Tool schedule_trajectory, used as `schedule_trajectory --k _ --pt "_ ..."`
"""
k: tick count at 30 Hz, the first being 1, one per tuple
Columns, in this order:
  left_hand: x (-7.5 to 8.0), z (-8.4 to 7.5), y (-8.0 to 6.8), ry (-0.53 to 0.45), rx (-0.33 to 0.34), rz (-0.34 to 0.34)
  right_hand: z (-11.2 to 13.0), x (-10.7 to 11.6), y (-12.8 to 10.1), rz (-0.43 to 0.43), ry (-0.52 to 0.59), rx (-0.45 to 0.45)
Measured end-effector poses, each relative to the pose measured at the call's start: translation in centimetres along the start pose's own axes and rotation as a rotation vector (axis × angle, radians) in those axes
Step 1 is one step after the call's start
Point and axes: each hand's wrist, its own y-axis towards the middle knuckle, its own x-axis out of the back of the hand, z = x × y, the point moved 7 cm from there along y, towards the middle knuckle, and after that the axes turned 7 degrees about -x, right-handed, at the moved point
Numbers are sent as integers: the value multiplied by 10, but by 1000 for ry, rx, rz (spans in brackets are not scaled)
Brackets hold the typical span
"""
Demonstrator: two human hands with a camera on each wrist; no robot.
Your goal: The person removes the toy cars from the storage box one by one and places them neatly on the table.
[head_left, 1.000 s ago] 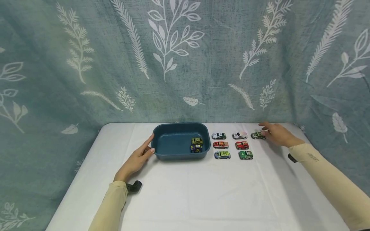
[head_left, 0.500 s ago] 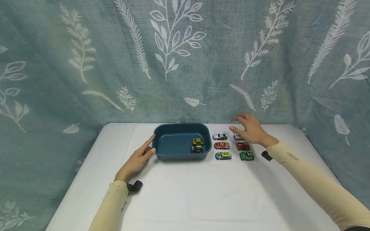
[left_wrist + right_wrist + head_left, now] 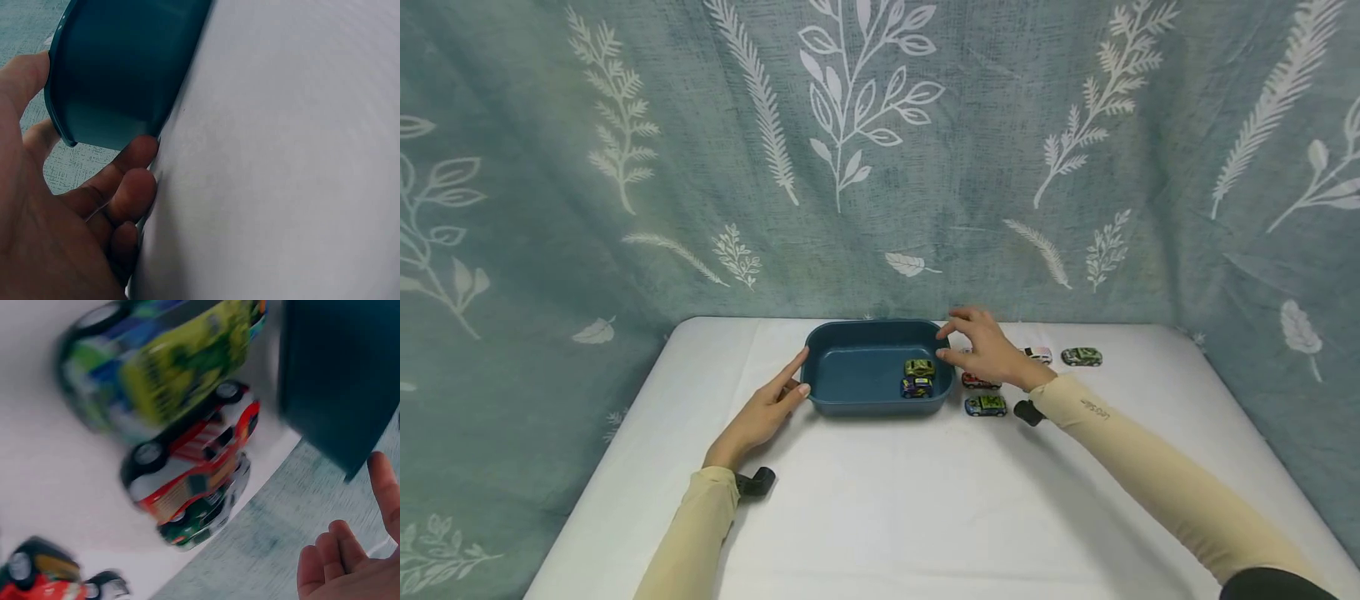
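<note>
A dark blue tub (image 3: 857,408) stands at the back middle of the table. My left hand (image 3: 767,412) rests against its left end; in the left wrist view one fingertip (image 3: 37,62) touches the rim while other fingers bend low beside the wall. Over the right rim is my right hand (image 3: 985,346), thumb and index finger apart, with nothing seen between them. Inside the tub lie a yellow-green toy car (image 3: 919,367) and a dark blue toy car (image 3: 916,387). By the right wrist sit a red-orange toy car (image 3: 200,462) and a blue-and-yellow toy car (image 3: 986,406).
A camouflage toy car (image 3: 1081,357) stands farther right, with a white-and-pink toy car (image 3: 1037,354) partly behind my wrist. Other cars are covered by my right hand and forearm. A patterned curtain (image 3: 880,167) hangs along the table's back edge.
My right hand has moved left, from the camouflage toy car across the other cars to the tub's right rim. That car stays on the table. My left hand keeps its place.
</note>
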Motion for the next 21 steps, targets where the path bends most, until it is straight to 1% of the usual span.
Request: schedule_trajectory --k 4,6,10,17,21 --pt "0 -1 0 -4 7 -3 13 -10 7 15 -127 43" --pt "0 -1 0 -7 8 -2 18 -14 10 35 -156 40" --pt "0 -1 -1 -6 12 1 24 -21 17 92 -186 17" --pt "1 -2 -1 -9 16 3 35 -29 27 214 -254 -58" --pt "1 0 -1 -4 12 1 41 -32 30 253 -292 -76"
